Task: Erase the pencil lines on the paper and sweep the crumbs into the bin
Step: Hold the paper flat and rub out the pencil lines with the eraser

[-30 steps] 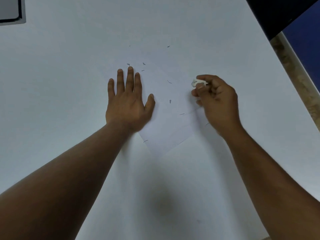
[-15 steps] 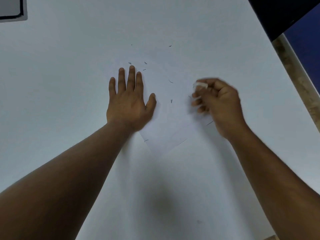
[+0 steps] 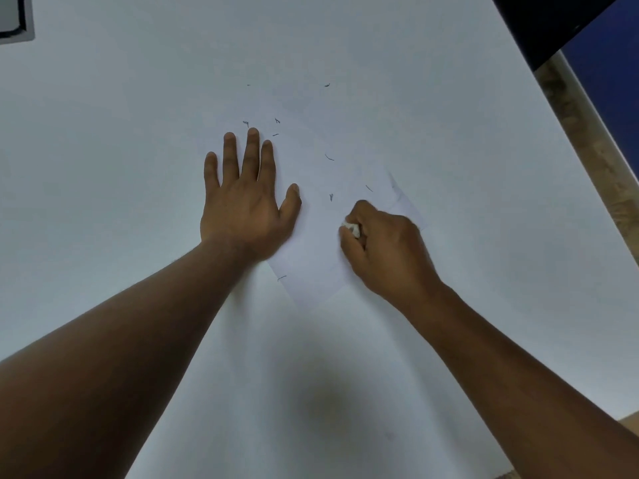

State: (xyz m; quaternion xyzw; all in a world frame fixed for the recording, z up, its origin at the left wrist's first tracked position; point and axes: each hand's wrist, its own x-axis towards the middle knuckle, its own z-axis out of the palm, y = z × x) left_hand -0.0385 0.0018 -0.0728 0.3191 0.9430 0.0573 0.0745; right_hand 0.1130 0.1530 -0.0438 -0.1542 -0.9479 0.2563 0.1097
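- The erasing step is in hand. At centre-right of the frame the right hand (image 3: pixel 387 250) is curled into a loose fist, its thumb and fingers pinched on a small white eraser (image 3: pixel 351 228) whose tip is down on the sheet of paper (image 3: pixel 311 257).
- Just left of it, at the middle of the frame, the left hand (image 3: pixel 245 198) lies flat with straight fingers side by side and the thumb spread, pressing the paper's left edge to the surface so that it cannot slide.
- The paper lies turned like a diamond between the two hands, white on white and hard to outline; whether any pencil lines are left under the right hand I cannot tell.
- Dark eraser crumbs (image 3: pixel 331 197) are scattered over the sheet and beyond it toward the upper middle of the frame, with one stray near the paper's lower corner.
- Next move, in my judgement: short strokes with the holding hand kept firm, then gathering the crumbs. No bin shows anywhere in view.
- The surface is a broad white table (image 3: pixel 121 133).
- Farther off, a dark-framed object (image 3: pixel 17 22) sits at the upper left, and a dark panel (image 3: pixel 539 19), blue wall and speckled floor fill the upper right.
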